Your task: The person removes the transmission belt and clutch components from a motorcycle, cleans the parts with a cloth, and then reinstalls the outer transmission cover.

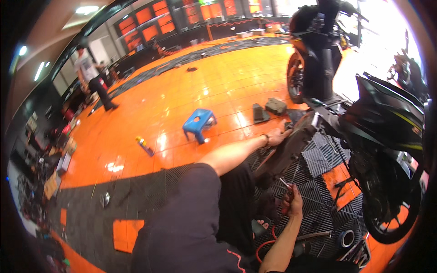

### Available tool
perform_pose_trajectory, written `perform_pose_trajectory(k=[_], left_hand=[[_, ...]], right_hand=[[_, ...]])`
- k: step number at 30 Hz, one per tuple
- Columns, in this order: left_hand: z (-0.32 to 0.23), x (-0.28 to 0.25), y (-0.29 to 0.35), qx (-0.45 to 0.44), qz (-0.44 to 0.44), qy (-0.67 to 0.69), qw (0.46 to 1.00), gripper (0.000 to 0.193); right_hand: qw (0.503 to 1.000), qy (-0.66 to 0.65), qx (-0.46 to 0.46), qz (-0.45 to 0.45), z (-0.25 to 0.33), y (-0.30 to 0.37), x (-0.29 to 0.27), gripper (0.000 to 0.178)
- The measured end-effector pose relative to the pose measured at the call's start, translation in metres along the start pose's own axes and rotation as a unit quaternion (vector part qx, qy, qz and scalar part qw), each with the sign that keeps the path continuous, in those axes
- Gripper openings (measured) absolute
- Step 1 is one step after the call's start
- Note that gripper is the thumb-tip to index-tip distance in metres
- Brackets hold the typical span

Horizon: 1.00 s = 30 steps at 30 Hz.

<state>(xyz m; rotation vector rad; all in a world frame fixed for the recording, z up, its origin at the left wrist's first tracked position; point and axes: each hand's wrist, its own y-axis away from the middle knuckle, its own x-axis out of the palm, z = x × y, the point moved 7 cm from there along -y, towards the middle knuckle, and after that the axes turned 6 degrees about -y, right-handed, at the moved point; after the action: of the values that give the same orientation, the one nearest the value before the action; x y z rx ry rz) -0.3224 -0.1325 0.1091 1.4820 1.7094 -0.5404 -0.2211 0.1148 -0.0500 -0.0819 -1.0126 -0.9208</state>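
A long, dirty, dark motorcycle part [291, 148] slants in front of me, beside the black motorcycle [382, 118] on the right. My left hand [276, 136], with a dark band at its wrist, reaches out and grips the part's upper edge; some of its fingers are hidden. Lower down, my right hand [295, 201] is closed around the red handle of what looks like a screwdriver [284, 183]. Its metal shaft points up and left at the part's lower end. Whether the tip touches the part I cannot tell.
A blue stool [197, 122], a spray can [145, 146] and blocks [275, 106] stand on the orange floor. Near my right forearm lie a long-handled tool [314, 235], a round roll [346, 238] and a tool tray [360, 255]. Another motorcycle [316, 63] stands ahead; a person [91, 73] is far left.
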Motion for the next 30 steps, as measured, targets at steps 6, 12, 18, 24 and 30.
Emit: perform_pose_trajectory(k=[6, 12, 18, 24, 30], left_hand=[[-0.011, -0.016, 0.011, 0.010, -0.023, -0.005, 1.000, 0.070], [0.040, -0.049, -0.024, 0.227, -0.154, -0.273, 0.922, 0.030], [0.033, -0.064, 0.013, 0.058, -0.160, -0.106, 0.980, 0.086], [0.085, -0.062, 0.003, -0.010, -0.142, -0.223, 0.964, 0.085], [0.102, -0.030, 0.019, 0.118, -0.096, -0.334, 0.930, 0.056]], right_hand=[[0.981, 0.192, -0.040, -0.002, 0.003, -0.010, -0.005, 0.036], [0.972, 0.203, -0.040, -0.110, -0.013, -0.002, 0.012, 0.042], [0.886, 0.150, -0.322, -0.298, 0.146, 0.124, -0.020, 0.042], [0.540, 0.487, -0.550, -0.411, 0.253, 0.394, 0.031, 0.039], [0.525, 0.283, -0.562, -0.573, 0.212, 0.560, -0.012, 0.038]])
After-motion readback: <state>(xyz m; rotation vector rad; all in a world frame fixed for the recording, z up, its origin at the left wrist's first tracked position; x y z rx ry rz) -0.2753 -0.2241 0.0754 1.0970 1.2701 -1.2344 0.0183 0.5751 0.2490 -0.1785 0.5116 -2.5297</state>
